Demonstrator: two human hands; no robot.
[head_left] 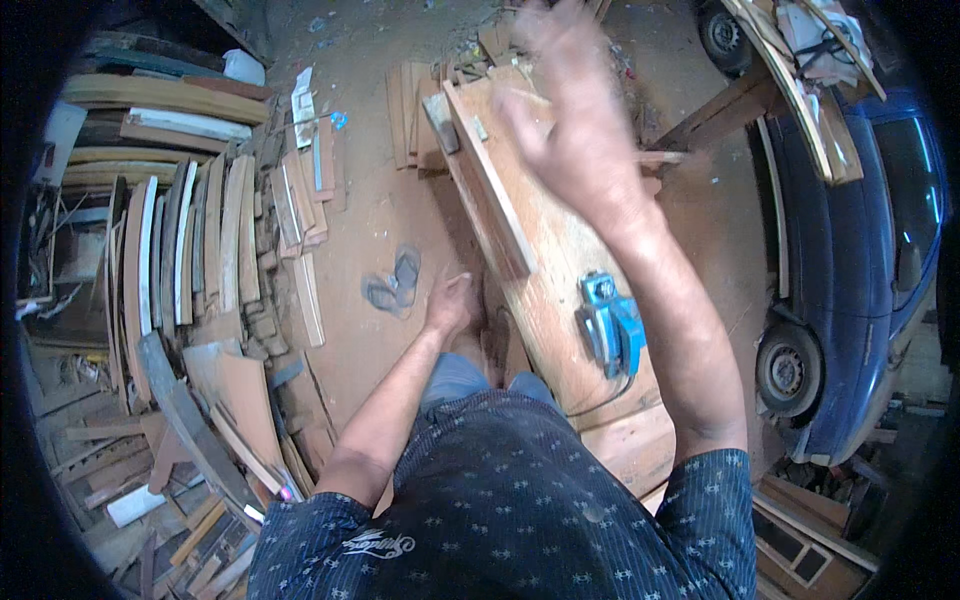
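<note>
The long board [495,190] nearest the hands lies along the left side of the wooden bench [560,300], its narrow pale edge facing up toward my camera and its near end about halfway down the bench top. I have the right hand [580,130] raised over the far part of the bench, fingers extended and thumb spread wide; it is motion-blurred, but I see nothing in its grasp. My left hand [452,305] hangs low beside the bench's left edge, its fingers loosely bent and apparently holding nothing, though I can't tell exactly how far they are curled. Toward me on the bench top sits a blue power tool [612,325], a dark cable [600,402] trailing from its near end. The surface under it is pale, grained wood, with scraps at the far end. Left of the bench, on a dusty brown floor [360,160], I make out a pair of sandals [395,282], then stacked timber [215,230] filling the left side of the room. To my right stands a dark blue vehicle [850,270], its wheel toward the bench, and more lumber [800,100] is propped high above its far end.
</note>
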